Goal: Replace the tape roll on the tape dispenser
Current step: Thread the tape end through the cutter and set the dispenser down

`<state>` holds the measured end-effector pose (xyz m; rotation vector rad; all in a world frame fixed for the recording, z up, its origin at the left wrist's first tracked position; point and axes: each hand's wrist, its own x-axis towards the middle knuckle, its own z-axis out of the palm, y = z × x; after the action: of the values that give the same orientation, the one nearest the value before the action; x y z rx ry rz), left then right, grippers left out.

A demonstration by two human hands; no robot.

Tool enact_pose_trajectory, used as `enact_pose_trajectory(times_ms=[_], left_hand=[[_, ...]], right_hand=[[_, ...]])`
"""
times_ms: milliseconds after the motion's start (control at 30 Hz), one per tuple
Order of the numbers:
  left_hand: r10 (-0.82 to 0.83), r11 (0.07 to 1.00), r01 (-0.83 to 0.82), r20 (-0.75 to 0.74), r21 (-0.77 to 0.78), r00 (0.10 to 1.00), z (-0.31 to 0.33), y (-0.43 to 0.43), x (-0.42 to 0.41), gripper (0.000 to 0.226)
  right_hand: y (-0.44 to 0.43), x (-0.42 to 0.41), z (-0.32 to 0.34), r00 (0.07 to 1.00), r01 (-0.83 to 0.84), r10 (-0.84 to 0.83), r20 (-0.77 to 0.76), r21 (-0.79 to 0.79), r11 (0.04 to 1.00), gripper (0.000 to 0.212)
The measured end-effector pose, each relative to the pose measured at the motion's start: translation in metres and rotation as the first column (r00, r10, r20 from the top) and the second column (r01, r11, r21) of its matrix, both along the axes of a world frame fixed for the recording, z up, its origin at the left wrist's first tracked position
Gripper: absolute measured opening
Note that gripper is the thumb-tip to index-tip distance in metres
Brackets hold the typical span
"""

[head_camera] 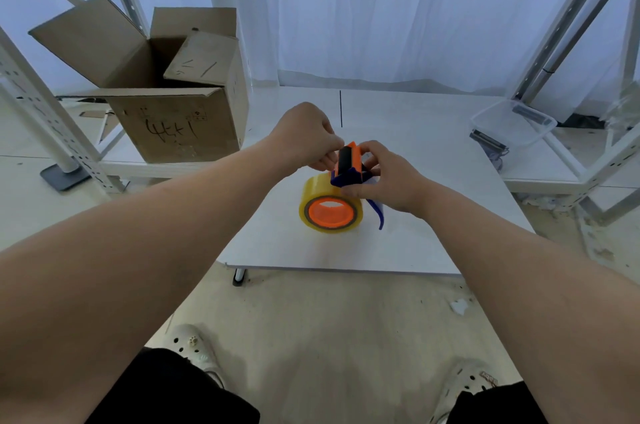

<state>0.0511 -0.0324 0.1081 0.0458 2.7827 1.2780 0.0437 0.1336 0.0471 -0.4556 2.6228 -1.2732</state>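
We are judging the replacement to be in its late stage. The roll [330,207], a yellowish clear tape, is already sitting on the orange hub of the dispenser [347,167], so the mounting step appears done. The dispenser is being held just above the white table [433,215], near its middle, with the roll at the near end and the orange and black head at the far end. We are closing the right hand [388,177] around the blue frame from the right side, thumb on the near edge and fingers curled over the far side. We are pinching with the left hand [306,136] at the left side of the head; whether its fingertips are holding the free tape end or only the head itself, we cannot tell. A blue strip, probably the handle or guard, is hanging below the right hand. What appears to be remaining is threading the tape end through the head to the cutter and confirming that it feeds. No old roll is showing on the table. An open box [173,111] is standing far left and a clear tray [512,122] far right, both well apart from the work.
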Motion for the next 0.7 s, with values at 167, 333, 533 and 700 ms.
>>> enact_pose_trajectory(times_ms=[167, 333, 533, 700], left_hand=[[0.106, 0.993, -0.105, -0.022, 0.056, 0.994, -0.004, -0.010, -0.006, 0.013], [0.132, 0.977, -0.133, 0.018, 0.168, 0.991, -0.010, -0.006, -0.008, 0.011], [0.117, 0.979, -0.113, -0.010, 0.170, 0.993, -0.009, -0.003, -0.008, 0.011], [0.031, 0.999, -0.029, -0.059, 0.040, 0.998, -0.008, 0.003, -0.001, 0.012]], right_hand=[[0.007, -0.003, 0.004, 0.995, -0.032, 0.042, 0.095, -0.104, 0.994, 0.071], [0.007, -0.006, 0.002, 0.978, -0.046, 0.078, 0.193, -0.162, 0.986, 0.073], [0.005, -0.007, 0.004, 0.971, -0.033, 0.073, 0.226, -0.177, 0.984, 0.069], [0.009, -0.005, 0.004, 0.951, 0.020, 0.040, 0.308, -0.191, 0.981, 0.063]])
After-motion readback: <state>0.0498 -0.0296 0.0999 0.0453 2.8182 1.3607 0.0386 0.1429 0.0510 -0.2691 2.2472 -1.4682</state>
